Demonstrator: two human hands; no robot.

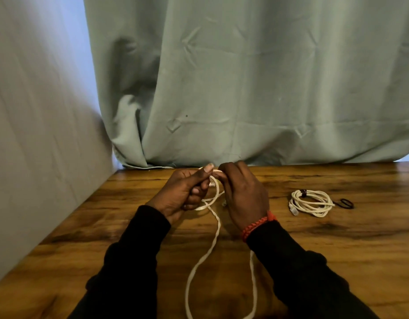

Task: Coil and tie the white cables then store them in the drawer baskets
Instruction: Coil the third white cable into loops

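left hand (pixel 185 192) curled closed, right hand (pixel 241 194) pinching, wrists close

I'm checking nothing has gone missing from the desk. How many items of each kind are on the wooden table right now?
White cables: 2, a loose cable held by the left hand and right hand, and a coiled cable.
Black hair ties: 1, a loose tie beside the coiled cable.
Total: 3

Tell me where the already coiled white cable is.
In the head view, the coiled cable lies on the wooden table, right of the right hand, beside a black hair tie.
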